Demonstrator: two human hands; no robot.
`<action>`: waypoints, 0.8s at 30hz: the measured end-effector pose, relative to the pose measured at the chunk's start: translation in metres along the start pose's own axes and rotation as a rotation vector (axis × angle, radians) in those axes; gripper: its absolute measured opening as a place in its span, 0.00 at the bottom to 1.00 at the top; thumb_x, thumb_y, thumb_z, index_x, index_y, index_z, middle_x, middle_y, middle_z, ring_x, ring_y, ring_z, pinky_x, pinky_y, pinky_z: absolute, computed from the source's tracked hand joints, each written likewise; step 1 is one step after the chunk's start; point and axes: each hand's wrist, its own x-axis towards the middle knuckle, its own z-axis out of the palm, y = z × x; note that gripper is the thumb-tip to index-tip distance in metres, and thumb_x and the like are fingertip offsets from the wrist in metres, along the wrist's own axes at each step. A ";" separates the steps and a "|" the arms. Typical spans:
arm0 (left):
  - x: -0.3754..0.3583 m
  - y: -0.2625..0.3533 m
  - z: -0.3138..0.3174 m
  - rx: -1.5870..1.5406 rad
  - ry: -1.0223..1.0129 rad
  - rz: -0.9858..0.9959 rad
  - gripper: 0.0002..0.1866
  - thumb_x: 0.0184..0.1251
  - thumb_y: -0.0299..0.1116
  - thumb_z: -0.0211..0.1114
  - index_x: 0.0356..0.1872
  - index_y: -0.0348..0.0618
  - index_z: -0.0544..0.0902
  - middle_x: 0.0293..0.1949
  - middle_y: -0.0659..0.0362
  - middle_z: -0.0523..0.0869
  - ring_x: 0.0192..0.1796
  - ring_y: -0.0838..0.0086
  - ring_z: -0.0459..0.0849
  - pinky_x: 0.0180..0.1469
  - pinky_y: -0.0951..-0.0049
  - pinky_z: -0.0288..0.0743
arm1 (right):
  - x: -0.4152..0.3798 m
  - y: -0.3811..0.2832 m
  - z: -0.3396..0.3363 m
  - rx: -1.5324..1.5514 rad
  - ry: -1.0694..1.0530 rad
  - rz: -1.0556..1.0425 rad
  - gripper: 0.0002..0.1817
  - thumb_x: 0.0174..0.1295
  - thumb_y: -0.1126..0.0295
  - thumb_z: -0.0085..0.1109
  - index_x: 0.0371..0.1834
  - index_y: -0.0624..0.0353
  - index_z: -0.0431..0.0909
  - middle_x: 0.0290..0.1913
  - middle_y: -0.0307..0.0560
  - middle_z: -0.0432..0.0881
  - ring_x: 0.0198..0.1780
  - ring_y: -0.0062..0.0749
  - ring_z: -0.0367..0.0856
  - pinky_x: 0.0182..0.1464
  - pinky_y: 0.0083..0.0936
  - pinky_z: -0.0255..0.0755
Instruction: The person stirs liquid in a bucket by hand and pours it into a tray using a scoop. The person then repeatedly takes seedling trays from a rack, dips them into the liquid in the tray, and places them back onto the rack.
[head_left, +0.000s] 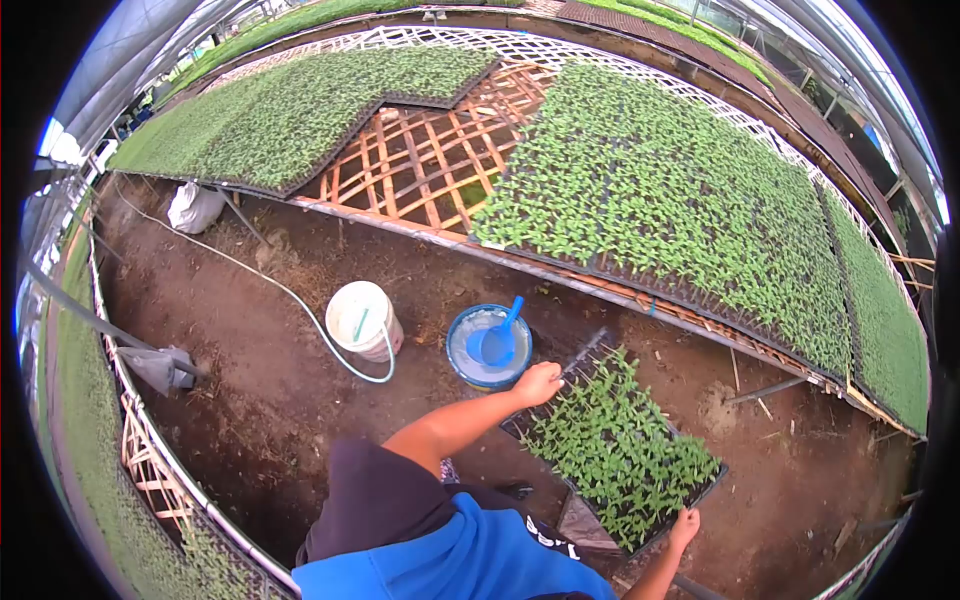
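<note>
A black seedling tray (718, 482) full of leafy green seedlings is held low over the soil floor, between my two hands. My left hand (540, 384) is closed on the tray's left end, fingers curled at the rim. At the tray's near right edge, my right hand (685, 528) grips the rim near a corner. Just beyond my left hand stands a blue-rimmed tub (462, 368) of greyish liquid, with a blue scoop (497, 345) resting in it.
A white bucket (362, 310) with a pale hose (300, 300) in it stands left of the tub. Ahead, a long lattice bench (415, 165) carries many seedling trays (680, 190). A white sack (195, 208) lies at its left. Another bench (160, 450) runs along my left.
</note>
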 end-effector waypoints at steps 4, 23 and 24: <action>-0.059 -0.044 -0.133 0.100 0.239 -0.092 0.13 0.50 0.31 0.61 0.19 0.38 0.65 0.20 0.53 0.67 0.25 0.62 0.69 0.29 0.66 0.63 | -0.009 -0.089 0.118 0.130 -0.279 -0.060 0.11 0.52 0.76 0.50 0.17 0.54 0.59 0.20 0.29 0.57 0.24 0.13 0.54 0.26 0.15 0.51; -0.271 -0.133 -0.527 -0.082 1.019 -0.547 0.10 0.53 0.24 0.59 0.21 0.40 0.65 0.24 0.65 0.66 0.29 0.81 0.62 0.34 0.81 0.61 | -0.124 -0.470 0.531 0.198 -0.920 -0.698 0.15 0.51 0.69 0.55 0.17 0.61 0.59 0.18 0.42 0.65 0.23 0.21 0.61 0.26 0.25 0.60; -0.263 -0.133 -0.532 -0.181 1.038 -0.504 0.09 0.54 0.23 0.58 0.21 0.41 0.65 0.24 0.67 0.66 0.28 0.82 0.61 0.34 0.83 0.60 | -0.116 -0.491 0.535 0.190 -0.942 -0.721 0.15 0.51 0.68 0.55 0.17 0.61 0.60 0.17 0.42 0.63 0.22 0.22 0.60 0.25 0.26 0.59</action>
